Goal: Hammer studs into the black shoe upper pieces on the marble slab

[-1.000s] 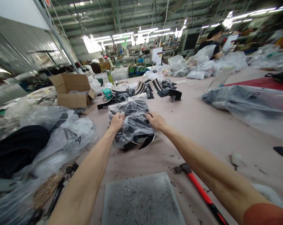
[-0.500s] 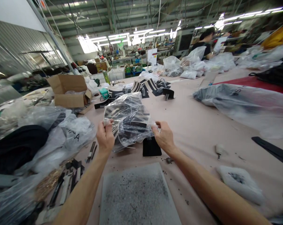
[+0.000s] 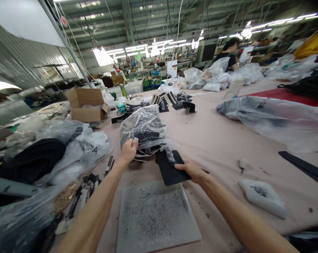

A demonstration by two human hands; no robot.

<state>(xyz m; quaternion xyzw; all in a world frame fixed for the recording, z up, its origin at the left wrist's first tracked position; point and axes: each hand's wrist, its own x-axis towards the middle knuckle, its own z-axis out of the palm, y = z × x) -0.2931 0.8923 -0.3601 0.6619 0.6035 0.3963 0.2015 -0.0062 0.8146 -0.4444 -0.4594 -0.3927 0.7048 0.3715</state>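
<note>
The left hand (image 3: 128, 150) grips the lower edge of a clear plastic bag (image 3: 143, 127) full of black and white cut pieces, its fingers closed on the film. The bag rests on the pink bench (image 3: 219, 140), just behind a grey speckled pad (image 3: 155, 214). The right hand (image 3: 192, 170) holds a flat black piece (image 3: 169, 168), fingers pinching its edge, just beside the bag's open mouth.

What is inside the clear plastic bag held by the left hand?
Dark flat cut pieces show through the clear plastic bag, gripped by the left hand. Folds and glare hide their number and shapes.
</note>
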